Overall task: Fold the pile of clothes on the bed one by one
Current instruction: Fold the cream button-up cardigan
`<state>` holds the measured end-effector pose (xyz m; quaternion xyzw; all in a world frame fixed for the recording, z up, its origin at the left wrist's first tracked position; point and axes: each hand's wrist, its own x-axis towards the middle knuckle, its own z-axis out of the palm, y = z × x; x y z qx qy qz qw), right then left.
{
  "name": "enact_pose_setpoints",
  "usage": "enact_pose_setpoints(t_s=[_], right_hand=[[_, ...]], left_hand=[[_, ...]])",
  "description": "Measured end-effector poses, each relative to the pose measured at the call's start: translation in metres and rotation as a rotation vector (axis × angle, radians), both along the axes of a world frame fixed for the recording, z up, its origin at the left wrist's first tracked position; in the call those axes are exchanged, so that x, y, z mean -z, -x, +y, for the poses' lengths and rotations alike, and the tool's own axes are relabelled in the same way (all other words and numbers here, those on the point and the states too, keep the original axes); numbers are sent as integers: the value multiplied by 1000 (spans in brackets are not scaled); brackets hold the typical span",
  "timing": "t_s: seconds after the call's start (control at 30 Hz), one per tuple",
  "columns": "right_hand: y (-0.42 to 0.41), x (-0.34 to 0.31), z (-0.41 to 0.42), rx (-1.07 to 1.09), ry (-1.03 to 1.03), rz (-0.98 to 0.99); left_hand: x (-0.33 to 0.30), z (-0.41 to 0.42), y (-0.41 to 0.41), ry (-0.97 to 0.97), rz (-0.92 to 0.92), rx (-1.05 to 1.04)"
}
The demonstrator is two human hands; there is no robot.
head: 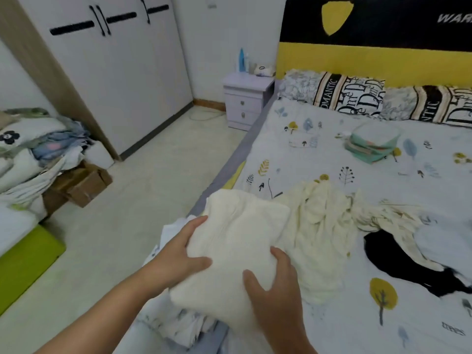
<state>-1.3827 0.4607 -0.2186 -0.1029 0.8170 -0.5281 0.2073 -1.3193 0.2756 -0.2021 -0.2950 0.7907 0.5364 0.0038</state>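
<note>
Now both hands, left hand [178,254] and right hand [273,284], hold the folded cream garment [235,238].

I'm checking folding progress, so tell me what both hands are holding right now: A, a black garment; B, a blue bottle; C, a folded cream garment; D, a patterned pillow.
C: the left hand and right hand grip the sides of the folded cream garment at the bed's near edge.

A tall white wardrobe with black bar handles [109,72] fills the left wall above a pale tiled floor [143,190]. A lilac two-drawer nightstand [246,99] stands just beside the yellow-and-black padded headboard [370,54]. Brown cardboard boxes [81,183] sit near the wardrobe's foot.
</note>
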Motion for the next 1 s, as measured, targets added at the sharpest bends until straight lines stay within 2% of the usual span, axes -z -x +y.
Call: enact_pose_setpoints(t_s=[0.33, 0.5, 0.57, 0.63, 0.7, 0.77, 0.8, 0.87, 0.9, 0.93, 1.0], right_hand=[[-35, 58, -104, -139, -102, -25], [-51, 102, -125, -251, -347, -233], [-52, 109, -129, -253, -384, -205], [-53, 107, -132, -212, -355, -186], [-59, 110, -132, -151, -336, -27], [-65, 120, -131, -194, -399, 38], [-65, 118, -130, -261, -459, -10], [-60, 115, -127, -311, -563, -120], [-57, 113, -128, -279, -584, -51], [-55, 112, -130, -233, -581, 125], [-55, 115, -136, -236, -569, 276]], left_hand=[[59, -92, -50, -1, -66, -181], [116, -105, -54, 46, -275, -113], [131, -107, -53, 125, -258, -104], [133, -108, -52, 203, -162, -155], [132, -107, -51, 269, -79, -185], [138, -106, -53, 295, -170, -104], [142, -105, -55, 325, -305, -41], [146, -101, -58, 518, -508, -5], [145, -99, -57, 676, -472, -27], [143, -98, -55, 809, -361, -30], [144, -99, -50, 972, -160, 75]])
